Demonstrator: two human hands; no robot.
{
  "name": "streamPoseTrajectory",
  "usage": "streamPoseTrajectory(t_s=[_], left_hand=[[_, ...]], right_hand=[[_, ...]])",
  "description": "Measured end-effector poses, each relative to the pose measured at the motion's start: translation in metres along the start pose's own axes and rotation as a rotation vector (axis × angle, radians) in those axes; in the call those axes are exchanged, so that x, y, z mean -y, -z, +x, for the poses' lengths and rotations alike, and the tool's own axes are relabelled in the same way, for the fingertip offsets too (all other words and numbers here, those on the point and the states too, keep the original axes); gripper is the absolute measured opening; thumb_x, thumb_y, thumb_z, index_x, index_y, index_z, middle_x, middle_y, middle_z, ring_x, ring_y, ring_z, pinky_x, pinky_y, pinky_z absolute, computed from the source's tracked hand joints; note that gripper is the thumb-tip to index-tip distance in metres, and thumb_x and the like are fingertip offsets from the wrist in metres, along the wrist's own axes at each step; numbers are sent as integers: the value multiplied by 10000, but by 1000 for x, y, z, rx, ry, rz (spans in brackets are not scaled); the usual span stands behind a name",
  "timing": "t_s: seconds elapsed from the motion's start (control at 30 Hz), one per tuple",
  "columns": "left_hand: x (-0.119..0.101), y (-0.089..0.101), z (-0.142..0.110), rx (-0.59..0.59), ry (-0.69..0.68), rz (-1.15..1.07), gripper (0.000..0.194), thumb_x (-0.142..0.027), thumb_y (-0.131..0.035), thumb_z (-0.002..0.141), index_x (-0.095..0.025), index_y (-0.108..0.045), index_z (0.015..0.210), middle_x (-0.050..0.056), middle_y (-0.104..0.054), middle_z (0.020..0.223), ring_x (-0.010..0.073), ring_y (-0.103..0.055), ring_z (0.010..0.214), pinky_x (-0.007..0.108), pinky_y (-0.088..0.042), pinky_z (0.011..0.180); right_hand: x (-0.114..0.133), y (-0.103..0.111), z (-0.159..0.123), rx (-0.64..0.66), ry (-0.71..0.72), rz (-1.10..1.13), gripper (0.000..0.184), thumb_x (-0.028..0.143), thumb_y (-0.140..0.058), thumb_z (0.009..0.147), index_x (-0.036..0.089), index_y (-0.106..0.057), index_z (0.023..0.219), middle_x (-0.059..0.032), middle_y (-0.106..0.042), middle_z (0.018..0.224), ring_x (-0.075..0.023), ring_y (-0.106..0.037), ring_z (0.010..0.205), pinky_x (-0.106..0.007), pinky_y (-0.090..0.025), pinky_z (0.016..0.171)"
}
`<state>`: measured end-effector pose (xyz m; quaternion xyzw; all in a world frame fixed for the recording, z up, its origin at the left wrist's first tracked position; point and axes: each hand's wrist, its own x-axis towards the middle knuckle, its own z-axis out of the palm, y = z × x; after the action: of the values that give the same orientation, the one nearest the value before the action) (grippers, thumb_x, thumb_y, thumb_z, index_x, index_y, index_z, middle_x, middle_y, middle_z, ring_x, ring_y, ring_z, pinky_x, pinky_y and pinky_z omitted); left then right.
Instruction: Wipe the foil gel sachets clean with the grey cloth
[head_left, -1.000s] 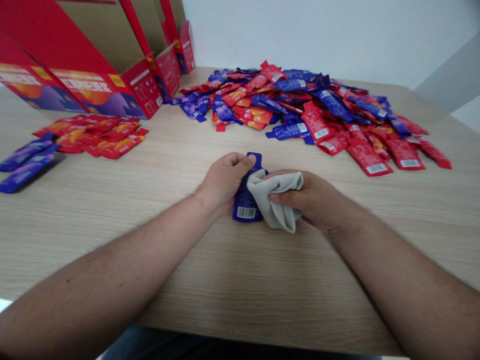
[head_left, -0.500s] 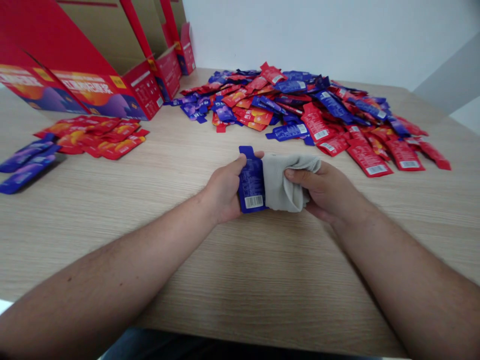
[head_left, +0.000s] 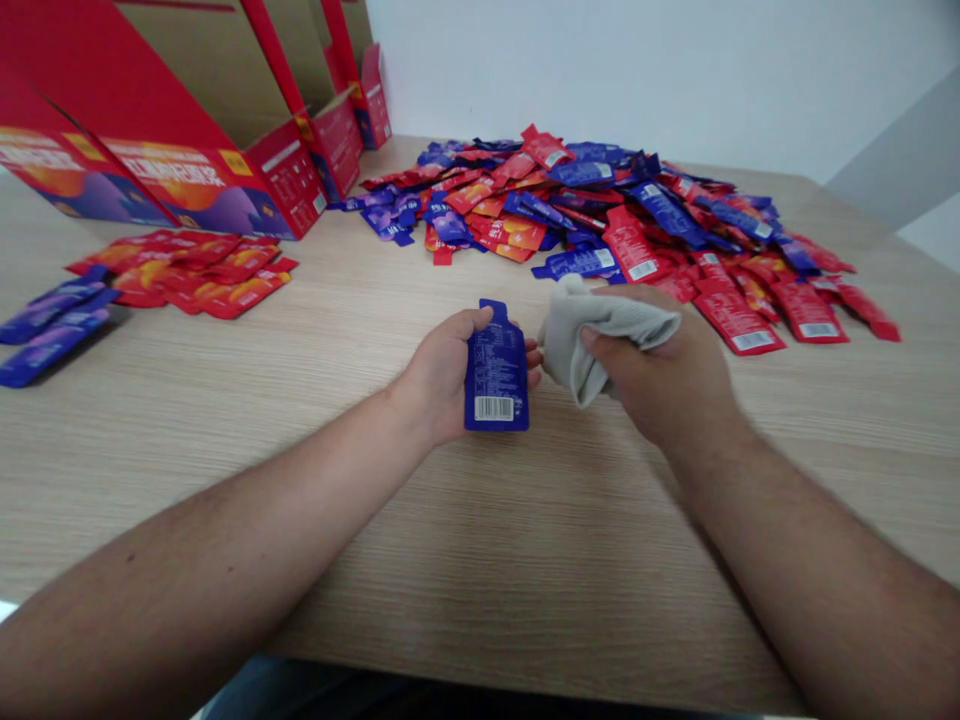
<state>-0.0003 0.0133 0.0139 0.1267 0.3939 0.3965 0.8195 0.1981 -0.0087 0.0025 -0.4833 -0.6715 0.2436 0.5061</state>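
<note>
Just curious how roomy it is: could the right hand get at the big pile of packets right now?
Probably yes: the pile lies just beyond the right hand, with nothing blocking the way. But the hand grips a cloth, which would likely hamper picking anything up.

Held blue pouch (head_left: 496,370): small print too tiny for us to read. Left hand (head_left: 454,375) has its fingers partly hidden behind the pouch. Just right of the pouch, right hand (head_left: 664,365) looks blurred to us, fingers mostly covered by grey cloth (head_left: 592,330). Beyond the pouch, packet heap (head_left: 589,205) buries its lower layers. Well left of the pouch, frame edges crop red boxes (head_left: 180,180) and blue packets (head_left: 56,345).
</note>
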Motion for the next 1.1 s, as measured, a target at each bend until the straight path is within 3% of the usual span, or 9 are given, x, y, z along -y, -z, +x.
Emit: streamPoseTrajectory(t_s=[0.1, 0.17, 0.23, 0.33, 0.47, 0.57, 0.67, 0.87, 1.1], left_hand=[[1, 3, 5, -6, -44, 3, 327, -392, -486, 1022, -168, -683, 887, 62, -716, 736, 195, -681, 623, 325, -578, 634], [3, 3, 5, -33, -57, 14, 421, -480, -446, 1048, -180, -678, 864, 53, -703, 709, 192, -670, 606, 317, -564, 607], [5, 0, 1, -30, -43, 17, 522, -563, -389, 1059, -183, -665, 831, 63, -692, 691, 205, -684, 626, 319, -564, 606], [11, -6, -8, 85, 15, 31, 575, -594, -336, 1070, -178, -665, 848, 90, -708, 726, 243, -738, 755, 340, -595, 701], [22, -9, -18, 185, 88, 173, 512, -566, -368, 1077, -180, -703, 1052, 95, -738, 804, 268, -746, 766, 399, -620, 687], [28, -6, -18, 129, 61, 333, 427, -526, -413, 1075, -205, -694, 1099, 70, -725, 784, 250, -704, 642, 374, -584, 516], [28, -3, -12, 54, -23, 383, 424, -519, -435, 1072, -190, -699, 1037, 58, -700, 724, 232, -672, 586, 340, -548, 469], [19, 0, 0, -28, -128, 226, 510, -584, -463, 1055, -165, -720, 921, 80, -746, 771, 215, -739, 746, 302, -582, 676], [20, 1, 1, 13, -79, 113, 490, -562, -452, 1057, -171, -731, 958, 83, -772, 805, 247, -778, 865, 345, -620, 793]], right_hand=[[14, -13, -17, 194, 337, -312, 326, 212, -712, 835, 209, -742, 1160, -111, -751, 1065, -295, -696, 1031, -478, -589, 908], [18, -24, -26, 302, 402, -346, 353, 193, -676, 857, 150, -719, 1205, -145, -724, 1075, -282, -684, 1013, -445, -597, 874], [18, -32, -30, 328, 396, -357, 359, 173, -661, 865, 131, -702, 1219, -157, -709, 1095, -282, -674, 1028, -436, -597, 877], [14, -33, -29, 273, 356, -383, 372, 142, -662, 853, 152, -692, 1224, -147, -713, 1100, -292, -666, 1057, -452, -587, 916], [6, -25, -21, 178, 311, -445, 366, 132, -654, 848, 159, -691, 1210, -145, -735, 1081, -321, -661, 1086, -498, -571, 944], [0, -22, -16, 151, 289, -444, 315, 156, -654, 866, 187, -697, 1176, -124, -761, 1075, -319, -670, 1067, -499, -567, 931], [2, -22, -16, 176, 261, -407, 316, 154, -655, 854, 221, -698, 1159, -92, -768, 1061, -302, -677, 1030, -470, -567, 899], [13, -22, -23, 375, 385, -303, 373, 202, -686, 847, 176, -711, 1218, -121, -709, 1090, -267, -668, 1001, -406, -568, 849], [11, -24, -21, 367, 351, -338, 378, 204, -706, 839, 190, -738, 1216, -99, -710, 1038, -266, -663, 987, -399, -566, 857]])
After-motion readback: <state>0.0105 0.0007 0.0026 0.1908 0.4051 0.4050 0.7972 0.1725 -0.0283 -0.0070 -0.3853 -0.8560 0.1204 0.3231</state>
